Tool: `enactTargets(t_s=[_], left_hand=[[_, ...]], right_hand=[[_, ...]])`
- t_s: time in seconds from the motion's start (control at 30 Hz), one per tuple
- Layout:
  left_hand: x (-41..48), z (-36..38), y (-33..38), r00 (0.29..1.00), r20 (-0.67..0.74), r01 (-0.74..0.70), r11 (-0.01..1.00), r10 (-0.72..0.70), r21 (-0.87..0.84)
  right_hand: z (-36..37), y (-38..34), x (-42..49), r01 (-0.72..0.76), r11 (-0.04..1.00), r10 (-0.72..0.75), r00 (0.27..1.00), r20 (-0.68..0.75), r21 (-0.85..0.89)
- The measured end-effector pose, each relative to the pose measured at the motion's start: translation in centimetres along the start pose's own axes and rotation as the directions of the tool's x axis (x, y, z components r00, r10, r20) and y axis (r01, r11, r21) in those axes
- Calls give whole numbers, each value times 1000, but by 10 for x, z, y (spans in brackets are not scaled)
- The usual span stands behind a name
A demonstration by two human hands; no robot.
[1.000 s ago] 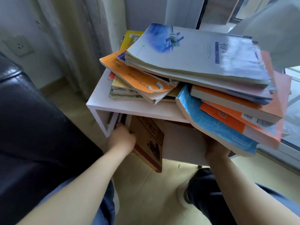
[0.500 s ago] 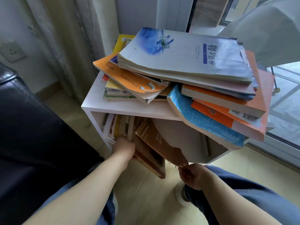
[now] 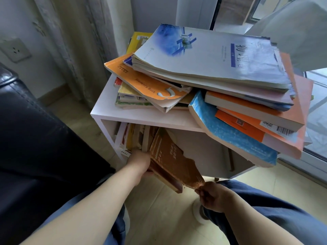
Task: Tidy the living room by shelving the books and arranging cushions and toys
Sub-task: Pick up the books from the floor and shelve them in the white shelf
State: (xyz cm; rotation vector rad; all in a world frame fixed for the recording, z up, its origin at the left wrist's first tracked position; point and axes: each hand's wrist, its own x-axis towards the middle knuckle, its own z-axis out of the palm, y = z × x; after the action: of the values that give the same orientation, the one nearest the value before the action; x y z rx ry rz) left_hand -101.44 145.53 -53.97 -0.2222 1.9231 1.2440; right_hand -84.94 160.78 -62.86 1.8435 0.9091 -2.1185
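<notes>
- The job looks like it is only partly done; some books (image 3: 131, 137) already stand up in the low space of the white shelf (image 3: 106, 106), at its left side.
- A brown book (image 3: 169, 156) with a torn cover is half in and half out of that low space; it leans to the right and its near end sticks out over the floor (image 3: 159, 218).
- The right hand (image 3: 214, 197) pinches the ragged corner of the brown book's cover between fingers and thumb.
- The left hand (image 3: 139, 162) is at the bottom of the standing books, touching the brown book; its fingers are hidden, so I cannot tell if they grip or just push.
- A big messy pile of books (image 3: 212, 68) lies flat on top of the shelf; a blue book (image 3: 230, 137) and some orange ones hang far over the edge; I think they could slide off.
- I think most of the work is left; the pile needs to be put away, and no cushions or toys show here.
</notes>
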Motion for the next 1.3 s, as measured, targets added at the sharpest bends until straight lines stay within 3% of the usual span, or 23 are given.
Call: enactTargets(t_s=[0.23, 0.4, 0.47, 0.57, 0.67, 0.87, 1.0, 1.17, 1.3], left_hand=[[-8, 6, -1, 991, -9, -125, 963, 131, 240], [-14, 11, 5, 997, 41, -72, 997, 73, -23], [-17, 14, 7, 995, 69, -64, 993, 71, -95], [-15, 17, 7, 990, 96, -95, 990, 105, -105], [-10, 16, 9, 988, 87, -113, 985, 125, -133], [8, 23, 7, 984, 31, -178, 984, 178, 21], [18, 26, 5, 989, 8, -147, 987, 147, 56], [23, 24, 5, 991, 28, -136, 967, 134, 217], [28, 20, 0, 971, -70, -183, 893, 231, 412]], right_hand=[[12, 4, -2, -2, 999, 3, 1000, 17, -46], [20, 6, -4, 36, 999, -37, 999, 23, 24], [33, 1, -9, 19, 992, -31, 995, 93, 123], [54, -8, -13, 26, 894, -120, 976, 183, 446], [68, -17, -16, 116, 786, -249, 959, 139, 607], [85, -13, -19, 94, 921, -220, 927, 305, 378], [83, -12, -16, 152, 941, -236, 935, 265, 302], [83, -19, -16, 178, 964, -225, 941, 252, 199], [82, -20, -23, 186, 982, -184, 951, 249, 15]])
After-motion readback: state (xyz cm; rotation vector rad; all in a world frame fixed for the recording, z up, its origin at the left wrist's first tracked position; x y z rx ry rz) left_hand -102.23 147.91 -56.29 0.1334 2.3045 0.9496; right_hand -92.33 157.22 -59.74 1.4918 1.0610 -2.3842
